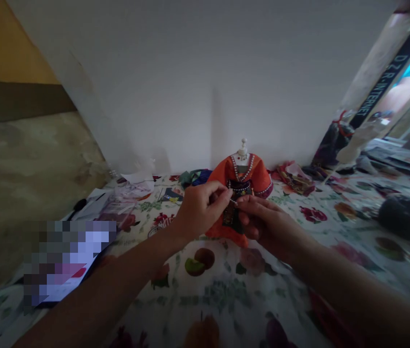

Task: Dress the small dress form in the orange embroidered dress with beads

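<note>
A small dress form (243, 146) stands upright by the wall, wearing an orange robe (262, 171) with pearl-like trim at the neckline and a dark waistband and front panel. Just before the panel, a short length of white bead string (233, 201) runs between my two hands. My left hand (199, 205) pinches its upper left end between thumb and forefinger. On the other side, my right hand (261, 212) pinches the lower right end, its other fingers curled in. Both hands cover part of the robe's front, so I cannot tell whether the string is fixed to it.
A lit phone (70, 270) lies at the left, near papers (98, 205). Fabric scraps (293, 176) lie right of the form, and blue-green cloth (195, 177) behind my left hand. A dark object (405, 217) sits at the far right on the fruit-patterned tablecloth (205, 290).
</note>
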`<state>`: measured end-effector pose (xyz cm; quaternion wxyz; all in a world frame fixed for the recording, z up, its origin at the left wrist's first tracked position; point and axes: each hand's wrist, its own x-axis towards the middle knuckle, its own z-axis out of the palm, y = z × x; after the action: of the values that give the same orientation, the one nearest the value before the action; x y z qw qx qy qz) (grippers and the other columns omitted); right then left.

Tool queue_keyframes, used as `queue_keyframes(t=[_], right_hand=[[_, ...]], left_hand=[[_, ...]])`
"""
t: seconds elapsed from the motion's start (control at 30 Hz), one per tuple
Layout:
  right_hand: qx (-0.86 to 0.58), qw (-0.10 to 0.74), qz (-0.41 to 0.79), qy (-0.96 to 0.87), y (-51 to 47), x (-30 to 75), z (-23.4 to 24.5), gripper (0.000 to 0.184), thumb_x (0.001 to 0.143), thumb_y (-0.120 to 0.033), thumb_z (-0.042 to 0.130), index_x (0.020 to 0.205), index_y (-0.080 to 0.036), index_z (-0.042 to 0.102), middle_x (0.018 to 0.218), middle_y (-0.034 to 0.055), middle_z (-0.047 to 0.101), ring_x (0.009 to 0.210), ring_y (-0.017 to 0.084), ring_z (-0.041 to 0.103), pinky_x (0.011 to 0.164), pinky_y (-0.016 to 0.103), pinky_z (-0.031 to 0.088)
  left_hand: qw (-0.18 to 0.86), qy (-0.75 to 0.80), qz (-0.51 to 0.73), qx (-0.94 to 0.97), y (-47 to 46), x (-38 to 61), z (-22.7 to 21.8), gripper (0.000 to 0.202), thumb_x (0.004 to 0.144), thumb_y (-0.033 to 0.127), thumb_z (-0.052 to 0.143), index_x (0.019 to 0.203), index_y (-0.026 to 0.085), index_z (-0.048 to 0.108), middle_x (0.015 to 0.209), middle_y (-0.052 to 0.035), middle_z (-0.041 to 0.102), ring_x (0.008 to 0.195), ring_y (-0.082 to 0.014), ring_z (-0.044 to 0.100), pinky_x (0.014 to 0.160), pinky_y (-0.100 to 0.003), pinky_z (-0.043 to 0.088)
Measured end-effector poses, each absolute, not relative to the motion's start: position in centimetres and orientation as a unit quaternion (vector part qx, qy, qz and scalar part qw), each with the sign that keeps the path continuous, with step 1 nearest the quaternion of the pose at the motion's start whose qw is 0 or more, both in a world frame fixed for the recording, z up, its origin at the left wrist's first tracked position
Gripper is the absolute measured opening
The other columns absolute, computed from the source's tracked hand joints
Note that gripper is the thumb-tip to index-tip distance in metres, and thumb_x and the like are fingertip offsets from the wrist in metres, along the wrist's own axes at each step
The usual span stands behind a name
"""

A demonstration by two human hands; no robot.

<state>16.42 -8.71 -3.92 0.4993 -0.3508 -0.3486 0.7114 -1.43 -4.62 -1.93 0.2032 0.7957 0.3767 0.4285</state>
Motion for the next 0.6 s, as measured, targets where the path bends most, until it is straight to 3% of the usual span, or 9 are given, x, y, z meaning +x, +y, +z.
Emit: queue_keyframes(t=[0.17,0.37,0.5,0.6], right_hand=[[-0.346,0.492,0.707,-0.372,-8.5,15.6,-4.1,0.027,0.079,-0.036,0.08,0.092,-0.019,0.064,0.062,-0.005,0.061,0.043,0.007,0.048,0.038,0.019,0.036],[-0.345,0.494,0.698,-0.387,-8.4,15.0,-4.2,0.027,0.078,-0.035,0.08,0.09,-0.019,0.062,0.059,-0.0058,0.061,0.042,0.007,0.05,0.04,0.02,0.038],[-0.348,0.496,0.692,-0.393,-8.4,14.9,-4.2,0.026,0.078,-0.034,0.079,0.089,-0.018,0.062,0.059,-0.0049,0.063,0.041,0.007,0.052,0.04,0.02,0.038],[-0.334,0.499,0.698,-0.39,-8.4,15.0,-4.2,0.024,0.08,-0.033,0.078,0.089,-0.018,0.062,0.06,-0.0046,0.063,0.042,0.006,0.052,0.041,0.019,0.04]], left_hand=[[0.284,0.414,0.419,0.756,-3.6,-1.2,-1.2,0.024,0.091,0.035,0.057,0.082,0.017,0.069,0.056,0.0036,0.055,0.052,-0.0104,0.049,0.05,-0.024,0.036],[0.275,0.425,0.434,0.745,-3.2,-0.8,-0.7,0.023,0.09,0.03,0.055,0.074,0.017,0.065,0.054,0.0049,0.053,0.051,-0.0094,0.046,0.052,-0.023,0.036],[0.258,0.428,0.434,0.75,-3.0,-0.4,-0.7,0.022,0.087,0.034,0.062,0.075,0.016,0.065,0.063,0.003,0.061,0.057,-0.0098,0.051,0.055,-0.023,0.038],[0.244,0.432,0.437,0.751,-2.9,-0.2,-0.8,0.016,0.083,0.029,0.065,0.075,0.015,0.065,0.067,0.0014,0.066,0.061,-0.0105,0.055,0.06,-0.024,0.041]])
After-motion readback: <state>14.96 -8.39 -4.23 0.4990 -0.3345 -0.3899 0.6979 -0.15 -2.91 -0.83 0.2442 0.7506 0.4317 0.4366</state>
